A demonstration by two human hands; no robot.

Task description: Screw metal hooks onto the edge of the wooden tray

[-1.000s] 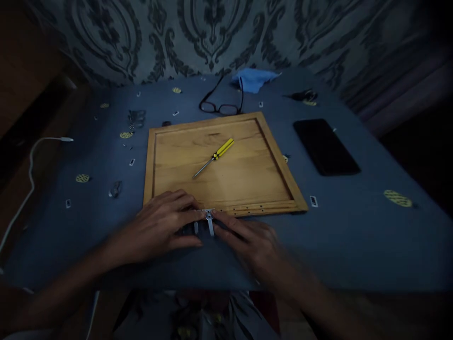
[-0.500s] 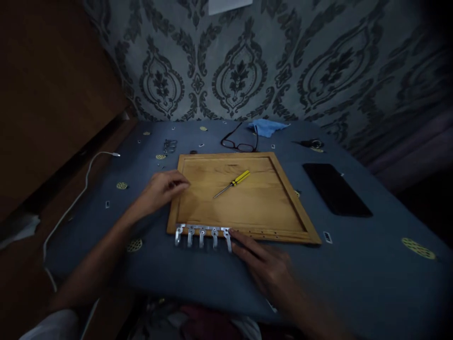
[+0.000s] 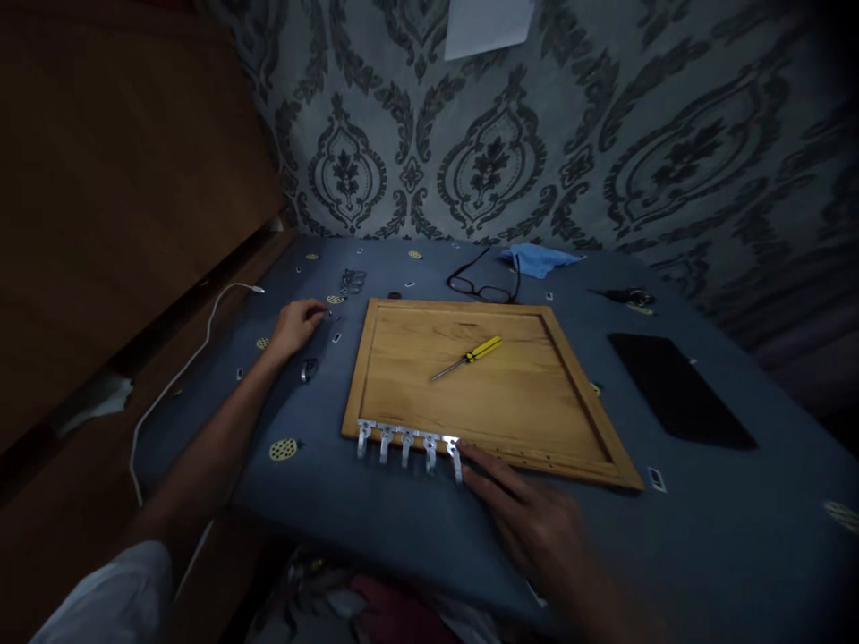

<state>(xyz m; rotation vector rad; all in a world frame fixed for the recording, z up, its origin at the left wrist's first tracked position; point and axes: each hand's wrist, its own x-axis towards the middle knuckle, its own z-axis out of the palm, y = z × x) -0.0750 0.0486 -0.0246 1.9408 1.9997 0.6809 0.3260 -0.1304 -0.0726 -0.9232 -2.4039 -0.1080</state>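
My right hand pinches the rightmost of several silver metal hooks with its fingertips. The hooks stand in a row along the front rim of a wooden panel, their curved ends hanging over the edge. My left hand is on the cloth left of the panel, fingers bent and drawn together beside tiny screw-like pieces; whether anything is between them cannot be seen. A yellow-handled screwdriver lies on the panel. Near my left forearm sits a small shiny metal piece.
Behind the panel lie small metal pieces, eyeglasses and a blue cloth. On the right are a black flat slab and a dark tool-like object. A white cable runs along the left side.
My left hand has moved from the panel's left edge out to the small pieces on the cloth. My right hand stays at the rightmost hook. The view has shifted slightly.
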